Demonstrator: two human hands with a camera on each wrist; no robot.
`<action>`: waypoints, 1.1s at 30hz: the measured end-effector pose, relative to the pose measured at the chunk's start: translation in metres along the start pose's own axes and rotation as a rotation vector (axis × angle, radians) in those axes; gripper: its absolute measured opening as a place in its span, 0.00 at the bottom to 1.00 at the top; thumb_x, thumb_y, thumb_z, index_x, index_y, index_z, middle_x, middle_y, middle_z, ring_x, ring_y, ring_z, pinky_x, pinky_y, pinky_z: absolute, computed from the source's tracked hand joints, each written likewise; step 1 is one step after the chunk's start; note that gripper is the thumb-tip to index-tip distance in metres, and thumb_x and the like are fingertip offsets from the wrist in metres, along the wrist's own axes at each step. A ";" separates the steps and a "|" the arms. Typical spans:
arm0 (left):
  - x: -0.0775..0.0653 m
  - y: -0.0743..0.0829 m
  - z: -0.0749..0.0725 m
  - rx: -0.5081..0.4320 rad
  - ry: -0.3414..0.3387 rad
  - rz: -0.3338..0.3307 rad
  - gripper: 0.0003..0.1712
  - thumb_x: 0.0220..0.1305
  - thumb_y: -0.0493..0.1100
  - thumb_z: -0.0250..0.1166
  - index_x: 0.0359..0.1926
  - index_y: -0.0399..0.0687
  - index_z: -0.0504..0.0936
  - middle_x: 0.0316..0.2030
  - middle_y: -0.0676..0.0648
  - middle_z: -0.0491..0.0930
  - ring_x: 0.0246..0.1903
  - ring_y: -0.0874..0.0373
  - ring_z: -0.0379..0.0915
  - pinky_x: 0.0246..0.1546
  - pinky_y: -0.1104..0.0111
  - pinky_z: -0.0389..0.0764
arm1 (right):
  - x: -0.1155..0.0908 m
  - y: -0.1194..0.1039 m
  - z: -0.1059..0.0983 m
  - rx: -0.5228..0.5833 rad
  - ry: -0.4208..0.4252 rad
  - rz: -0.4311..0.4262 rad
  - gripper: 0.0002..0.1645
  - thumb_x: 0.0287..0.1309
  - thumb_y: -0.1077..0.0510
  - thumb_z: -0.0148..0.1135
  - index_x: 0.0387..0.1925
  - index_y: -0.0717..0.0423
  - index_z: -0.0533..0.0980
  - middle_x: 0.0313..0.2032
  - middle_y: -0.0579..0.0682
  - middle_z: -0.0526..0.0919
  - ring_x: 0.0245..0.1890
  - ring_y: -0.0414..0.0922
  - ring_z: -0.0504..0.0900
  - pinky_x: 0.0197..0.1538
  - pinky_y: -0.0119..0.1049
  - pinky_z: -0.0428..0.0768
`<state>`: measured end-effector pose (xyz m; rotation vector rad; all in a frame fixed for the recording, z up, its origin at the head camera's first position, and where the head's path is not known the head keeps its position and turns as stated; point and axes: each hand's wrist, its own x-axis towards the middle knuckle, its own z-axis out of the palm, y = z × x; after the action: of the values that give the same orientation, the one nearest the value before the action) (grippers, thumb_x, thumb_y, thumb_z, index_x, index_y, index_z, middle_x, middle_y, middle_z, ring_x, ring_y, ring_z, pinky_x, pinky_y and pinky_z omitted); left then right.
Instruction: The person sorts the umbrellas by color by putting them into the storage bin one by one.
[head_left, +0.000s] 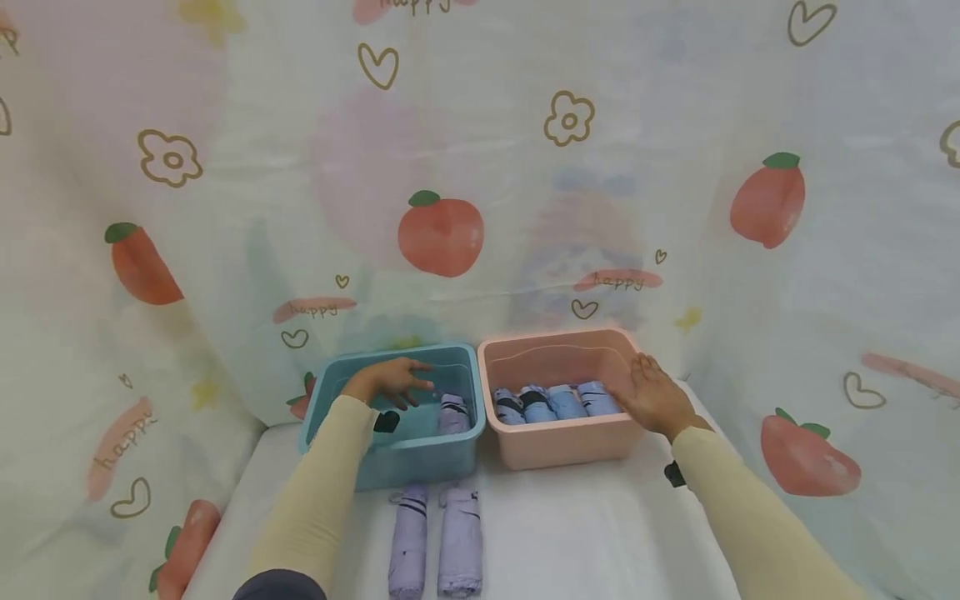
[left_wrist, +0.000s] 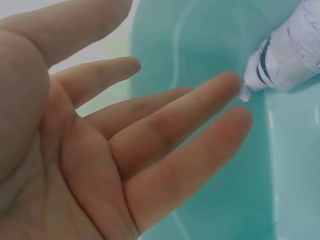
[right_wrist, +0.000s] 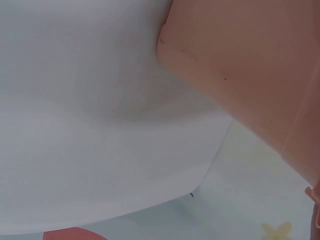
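My left hand (head_left: 392, 382) hovers over the blue bin (head_left: 420, 457), its fingers spread and nothing in them. Inside that bin, at its right side, lies a lavender folded umbrella (head_left: 453, 415); the left wrist view shows the umbrella (left_wrist: 289, 59) just beyond the fingertips. At the right rim of the pink bin (head_left: 566, 446) is my right hand (head_left: 658, 398), fingers straight and together; whether it touches the rim I cannot tell. Several folded umbrellas, among them a blue one (head_left: 566, 403), lie side by side in the pink bin. The right wrist view does not clearly show the hand.
Two more lavender umbrellas, a left one (head_left: 408, 542) and a right one (head_left: 460, 542), lie on the white table (head_left: 570, 533) in front of the blue bin. Behind the bins hangs a fruit-patterned curtain (head_left: 495, 158), which also closes off both sides.
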<state>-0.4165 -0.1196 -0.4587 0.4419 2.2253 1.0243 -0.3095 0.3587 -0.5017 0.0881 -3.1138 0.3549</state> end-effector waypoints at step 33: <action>-0.128 -0.140 0.145 -0.351 0.263 0.192 0.27 0.69 0.45 0.61 0.62 0.32 0.73 0.51 0.34 0.79 0.45 0.46 0.80 0.43 0.56 0.81 | 0.007 0.005 0.002 0.041 -0.005 -0.044 0.62 0.66 0.25 0.31 0.70 0.80 0.38 0.71 0.76 0.38 0.71 0.69 0.36 0.68 0.61 0.40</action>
<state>-0.2291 -0.1977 -0.5844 0.3853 2.1900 1.6223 -0.3165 0.3626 -0.5046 0.1571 -3.1042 0.4176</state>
